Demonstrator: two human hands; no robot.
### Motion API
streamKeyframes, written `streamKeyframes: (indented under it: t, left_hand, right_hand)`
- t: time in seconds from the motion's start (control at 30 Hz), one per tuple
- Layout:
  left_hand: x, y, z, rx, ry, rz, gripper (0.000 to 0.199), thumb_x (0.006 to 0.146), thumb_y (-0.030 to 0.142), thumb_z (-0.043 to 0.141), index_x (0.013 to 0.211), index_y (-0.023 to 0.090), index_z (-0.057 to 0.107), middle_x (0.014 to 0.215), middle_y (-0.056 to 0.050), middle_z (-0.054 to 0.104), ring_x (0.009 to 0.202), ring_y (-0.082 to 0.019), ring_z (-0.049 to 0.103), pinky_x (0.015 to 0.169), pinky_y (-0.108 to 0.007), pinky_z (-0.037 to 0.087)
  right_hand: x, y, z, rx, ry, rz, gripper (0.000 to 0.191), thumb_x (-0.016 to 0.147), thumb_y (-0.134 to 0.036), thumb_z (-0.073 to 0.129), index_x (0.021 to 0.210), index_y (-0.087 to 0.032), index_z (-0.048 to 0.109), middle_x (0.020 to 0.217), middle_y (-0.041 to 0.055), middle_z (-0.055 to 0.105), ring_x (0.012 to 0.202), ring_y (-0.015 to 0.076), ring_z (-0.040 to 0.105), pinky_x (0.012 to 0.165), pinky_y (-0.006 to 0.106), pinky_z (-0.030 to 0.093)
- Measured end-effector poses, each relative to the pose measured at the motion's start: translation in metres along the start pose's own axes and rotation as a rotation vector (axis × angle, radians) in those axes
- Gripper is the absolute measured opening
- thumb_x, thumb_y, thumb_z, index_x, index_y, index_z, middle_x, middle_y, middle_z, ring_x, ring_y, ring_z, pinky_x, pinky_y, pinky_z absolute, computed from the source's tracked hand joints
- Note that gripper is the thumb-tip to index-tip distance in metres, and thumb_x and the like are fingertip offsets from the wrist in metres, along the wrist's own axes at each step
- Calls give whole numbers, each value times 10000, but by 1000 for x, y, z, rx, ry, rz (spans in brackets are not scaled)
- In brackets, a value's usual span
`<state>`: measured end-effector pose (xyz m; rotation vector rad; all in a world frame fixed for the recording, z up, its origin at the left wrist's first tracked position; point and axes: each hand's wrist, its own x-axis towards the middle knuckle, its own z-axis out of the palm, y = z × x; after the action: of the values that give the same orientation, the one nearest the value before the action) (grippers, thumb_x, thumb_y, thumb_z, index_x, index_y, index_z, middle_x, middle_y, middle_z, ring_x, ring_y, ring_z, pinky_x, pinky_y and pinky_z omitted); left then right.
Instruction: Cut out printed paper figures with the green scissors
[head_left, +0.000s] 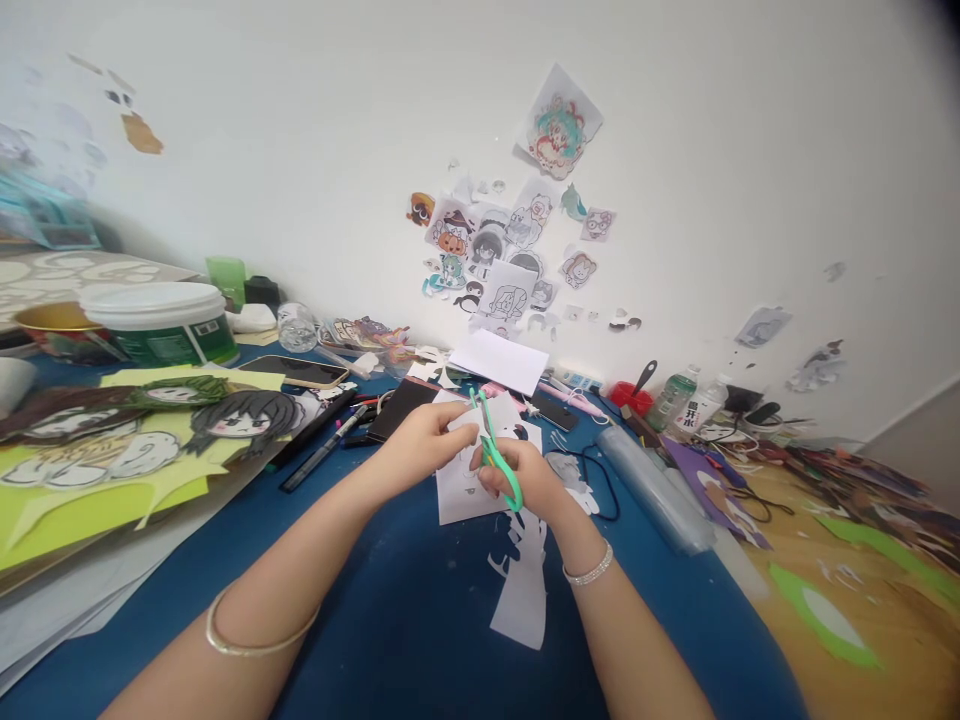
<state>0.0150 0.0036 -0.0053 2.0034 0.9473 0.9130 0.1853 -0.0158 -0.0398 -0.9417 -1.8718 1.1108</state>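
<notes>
Green scissors point(501, 473) are in my right hand point(529, 470), with the fingers closed round the handle and the blades pointing up and away from me. My left hand point(431, 440) is beside the blades, its fingers pinched together; what they hold is too small to make out. Under both hands lies a white sheet point(454, 497) with small dark drawings. A cut white paper scrap point(525, 600) with ragged edges lies nearer to me, below my right hand.
Yellow sheets with drawn characters point(180, 498) and a white-lidded tub point(161, 320) are at left. Pens point(322, 450) and a phone point(300, 371) lie nearby. At right are a clear plastic roll point(656, 490), bottles point(673, 398) and paper scraps. Drawings cover the wall.
</notes>
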Motion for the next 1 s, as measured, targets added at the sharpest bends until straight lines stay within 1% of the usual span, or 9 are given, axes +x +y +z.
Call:
streamKeyframes:
  t: [0.17,0.3,0.6,0.73,1.0]
  left_hand:
    - [0,-2,5,-18,74,28,272,796,297,367,547,186,372,421,71,360,423,-80,338,438,-208,261]
    - [-1,-1,9,-6,65,55,292,804,298,363,535,186,368,417,73,359,424,-78,327,441,-202,268]
    - [-1,0,11,-85,78,41,295,803,300,390,535,181,409,409,74,385,420,-78,345,450,-200,281]
    - [-1,0,11,-137,79,36,307,802,304,400,522,179,393,411,73,385,417,-73,345,446,-196,281]
    - [-1,-1,14,-175,80,31,313,799,307,412,514,178,399,405,69,380,405,-68,339,433,-197,275]
  right_hand:
    - [0,-1,1,-5,25,-16,446,690,-583,572,728,-140,545,519,-22,478,475,93,447,463,222,375]
    - [1,-3,3,-11,67,-28,466,676,-608,563,708,-145,532,512,-23,474,481,102,459,477,236,391]
    - [2,0,7,-4,99,-97,454,704,-602,540,636,-154,500,505,-17,474,483,104,456,504,250,413]
    - [2,-1,7,-35,110,-101,454,710,-595,536,593,-161,478,502,-18,465,480,100,450,490,241,404]
    - [1,-1,7,-48,128,-88,456,703,-599,538,587,-163,471,502,-18,471,468,98,453,463,231,384]
